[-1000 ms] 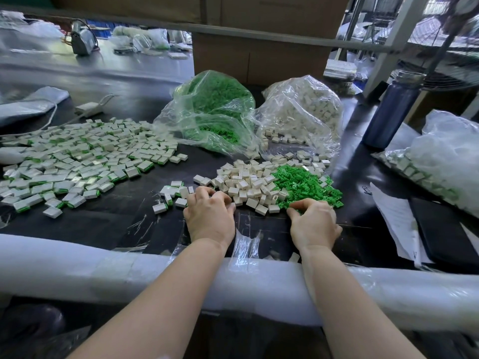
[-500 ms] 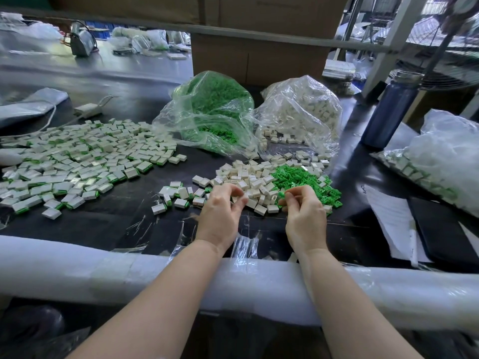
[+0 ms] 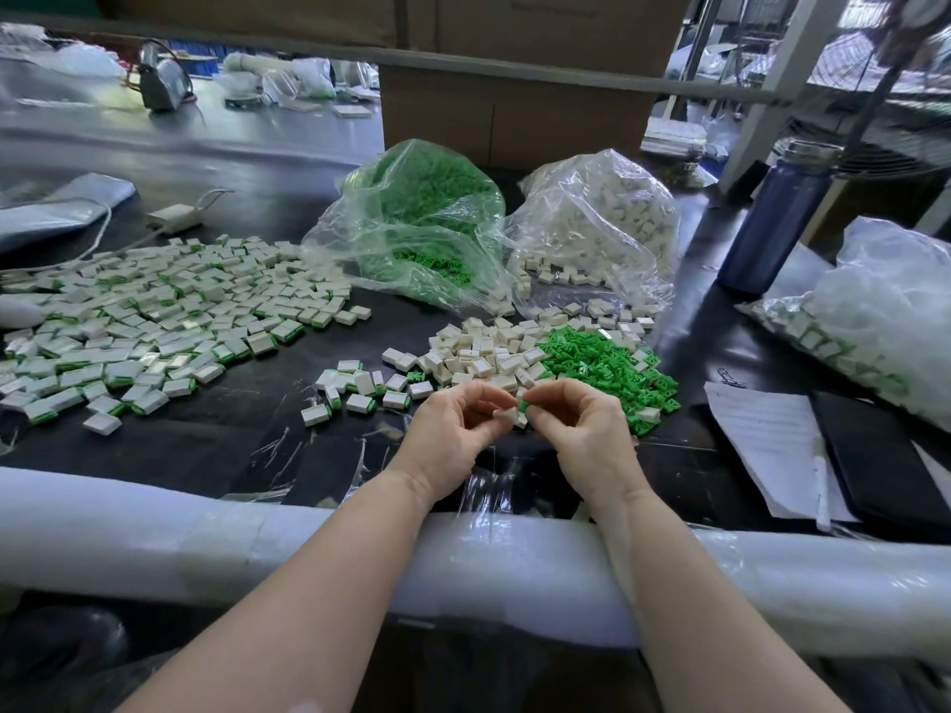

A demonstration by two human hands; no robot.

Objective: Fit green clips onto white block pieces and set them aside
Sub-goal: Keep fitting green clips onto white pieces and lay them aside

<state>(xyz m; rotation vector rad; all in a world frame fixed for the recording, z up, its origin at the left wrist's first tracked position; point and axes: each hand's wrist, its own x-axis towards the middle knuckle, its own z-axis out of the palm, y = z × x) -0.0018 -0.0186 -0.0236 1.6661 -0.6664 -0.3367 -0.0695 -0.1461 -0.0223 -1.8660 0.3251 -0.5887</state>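
- Since the earlier frame, both hands were lifted together over the table.
- A block [image 3: 507, 415] is pinched by the left hand [image 3: 453, 434], a clip [image 3: 524, 405] by the right hand [image 3: 581, 434].
- Many fitted pieces [image 3: 154, 326] are set aside; loose blocks [image 3: 483, 352] and clips [image 3: 602, 362] are left.

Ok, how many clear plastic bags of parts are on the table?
3: the bag of green clips at centre back, the bag of white blocks beside it, and a bag of finished pieces at the right edge. Others may be hidden.

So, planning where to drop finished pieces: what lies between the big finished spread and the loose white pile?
Head view: a small cluster of clipped blocks on dark table.
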